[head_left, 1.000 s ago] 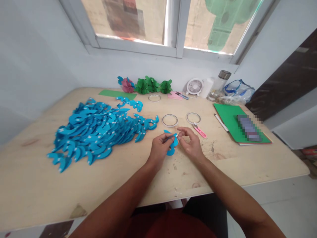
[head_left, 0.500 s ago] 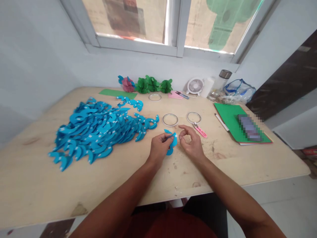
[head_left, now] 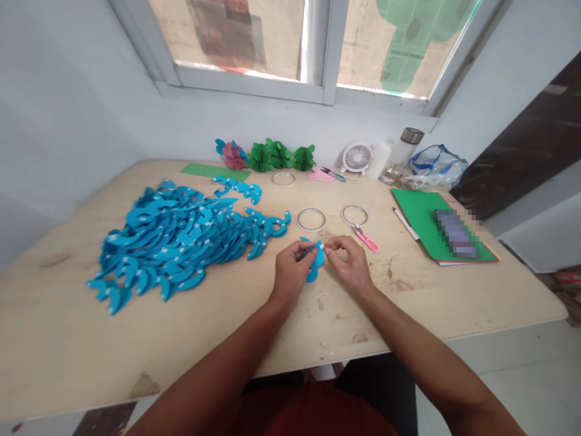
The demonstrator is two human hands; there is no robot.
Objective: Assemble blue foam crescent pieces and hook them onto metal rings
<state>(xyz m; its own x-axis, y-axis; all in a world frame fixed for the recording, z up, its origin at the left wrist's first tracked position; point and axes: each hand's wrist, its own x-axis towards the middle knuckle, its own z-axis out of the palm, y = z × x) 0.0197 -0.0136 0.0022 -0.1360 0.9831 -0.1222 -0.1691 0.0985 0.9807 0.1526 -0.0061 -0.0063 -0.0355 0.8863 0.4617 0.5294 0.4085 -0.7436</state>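
Note:
A blue curved paper cutout (head_left: pixel 319 257) with a white tab is pinched in my left hand (head_left: pixel 293 266), above the middle of the table. The thumb and index finger of my right hand (head_left: pixel 349 266) are closed at the small white tape tab (head_left: pixel 322 246) on the cutout's right edge. Left of my hands lies a large pile of blue paper cutouts (head_left: pixel 177 236), many with white tabs. Just beyond my hands are two thin tape rolls, one on the left (head_left: pixel 311 220) and one on the right (head_left: pixel 354 215). A pink cutter (head_left: pixel 365 238) touches the right roll.
Along the back stand green paper decorations (head_left: pixel 276 156), a pink one (head_left: pixel 233 155), a small white fan (head_left: pixel 357 158) and a glass bottle (head_left: pixel 406 151). A third tape roll (head_left: pixel 283 178) lies there. At right, a phone (head_left: pixel 456 233) rests on green sheets (head_left: pixel 415 212) beside a pen (head_left: pixel 405 223).
My right hand has moved slightly left to the cutout's edge, and its raised fingers have closed into a pinch at the white tab. My left hand keeps its hold.

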